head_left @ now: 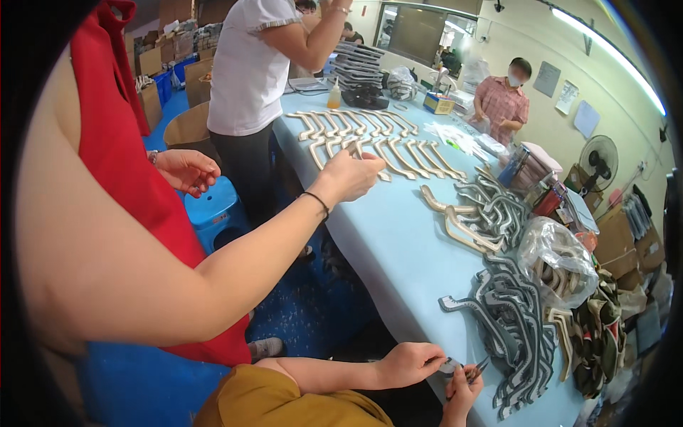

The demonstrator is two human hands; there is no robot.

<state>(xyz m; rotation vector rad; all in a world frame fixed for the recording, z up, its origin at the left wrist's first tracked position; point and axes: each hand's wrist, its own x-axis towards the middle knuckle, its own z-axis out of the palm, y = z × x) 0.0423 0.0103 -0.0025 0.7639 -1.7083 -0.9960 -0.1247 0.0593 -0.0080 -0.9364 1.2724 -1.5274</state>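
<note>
At the near edge of the table, my left hand [411,365] is closed, thumb and fingers pinched on a small grey-and-white piece [449,366]. Right beside it, my right hand [464,390] grips a small pair of dark, pointed snips [478,369], their tips angled up and away. The piece lies between both hands, partly covered by fingers. Just beyond them rests a heap of curved grey strips with white faces [509,320]. A mustard sleeve [284,398] covers my upper left arm.
A co-worker in red [114,128] reaches across from the left, a hand [348,174] over rows of beige curved strips [405,156] on the blue table [384,228]. A plastic bag of beige pieces [558,263] stands right. Others are a white-shirted person [245,71] and a masked person [501,103].
</note>
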